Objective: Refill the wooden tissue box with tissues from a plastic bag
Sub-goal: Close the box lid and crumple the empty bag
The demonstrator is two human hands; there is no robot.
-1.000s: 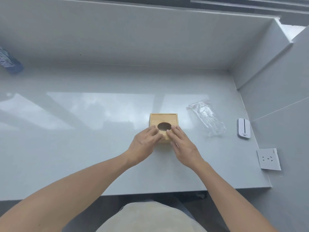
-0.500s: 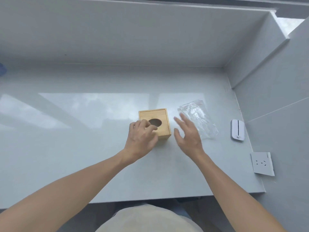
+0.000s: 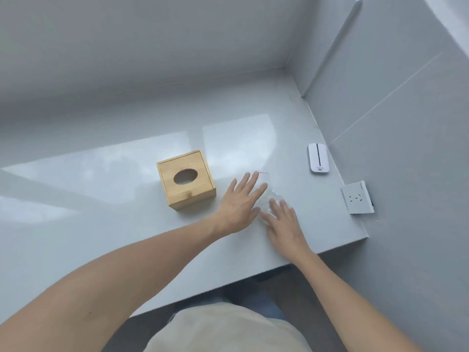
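Both of your hands have left the wooden tissue box [image 3: 186,181] and now lie on the plastic bag [image 3: 269,196]. Your left hand [image 3: 239,201] is flat with the fingers spread wide; your right hand [image 3: 284,221] is also flat and open. Neither one grips anything yet. The bag lies near the right end of the counter [image 3: 101,224], just beside the box, and is mostly hidden under your palms. It looks thin, soft and slippery, so I think you should pinch it at a free edge. Both forearms reach forward, wrists low. A white device [image 3: 317,160] rests further right.
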